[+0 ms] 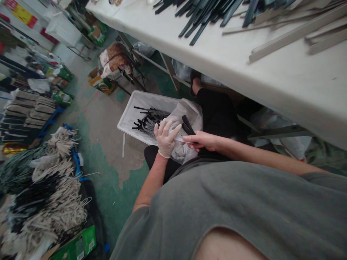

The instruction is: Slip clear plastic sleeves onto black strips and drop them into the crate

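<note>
Green-and-grey floor (108,133) under the white bin (128,116); tabletop (298,81) with loose strips (208,12) to the bin's right. Your right hand (201,141) grips black strips (188,123) over the bin's right end. Your gloved left hand (165,137), fingers spread, is beside them; can't tell if it's touching anything. Black bundle (151,119) lies in the bin.

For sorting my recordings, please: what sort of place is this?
Probably a factory workshop: dark strips lie piled on a long white table, pale cord-like bundles are heaped at the left, and a white bin holds black pieces.
</note>
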{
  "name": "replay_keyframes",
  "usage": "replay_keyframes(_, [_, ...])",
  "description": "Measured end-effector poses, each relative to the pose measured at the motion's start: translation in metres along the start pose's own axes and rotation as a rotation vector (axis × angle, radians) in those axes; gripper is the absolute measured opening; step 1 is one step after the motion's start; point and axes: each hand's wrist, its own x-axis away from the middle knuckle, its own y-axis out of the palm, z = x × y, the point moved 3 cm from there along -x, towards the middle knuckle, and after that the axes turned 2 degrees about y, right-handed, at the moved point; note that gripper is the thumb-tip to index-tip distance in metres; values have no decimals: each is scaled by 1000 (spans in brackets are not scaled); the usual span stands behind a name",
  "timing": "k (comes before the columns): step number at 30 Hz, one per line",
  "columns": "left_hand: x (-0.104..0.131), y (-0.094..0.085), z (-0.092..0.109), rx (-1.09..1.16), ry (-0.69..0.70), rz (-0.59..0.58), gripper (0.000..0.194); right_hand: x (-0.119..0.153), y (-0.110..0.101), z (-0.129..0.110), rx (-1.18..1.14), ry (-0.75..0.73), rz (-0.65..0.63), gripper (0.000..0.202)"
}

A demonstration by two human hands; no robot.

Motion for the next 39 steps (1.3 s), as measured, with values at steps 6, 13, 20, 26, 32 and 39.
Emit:
replay_keyframes(6, [23,0,-9,166,-389,6,41,11,-6,-5,231,-140,354,27])
replay_keyframes(13, [70,44,17,1298,-1167,-371,38,5,-10,12,421,-162,387,19])
replay_keyframes(20, [61,51,38,1375,-1216,-217,31,3,-13,16,434,-115,340,21])
replay_keyframes(26, [48,38,16,1414,-1224,33,26,13,-16,12,210,-86,177,36])
replay_keyframes(32, [32,38,9,1600,-1449,231,21,19,-13,13,220,-75,103,51])
replay_keyframes(39, [25,50,13,1664,-1513,298,12,13,-6,12,360,-66,80,49])
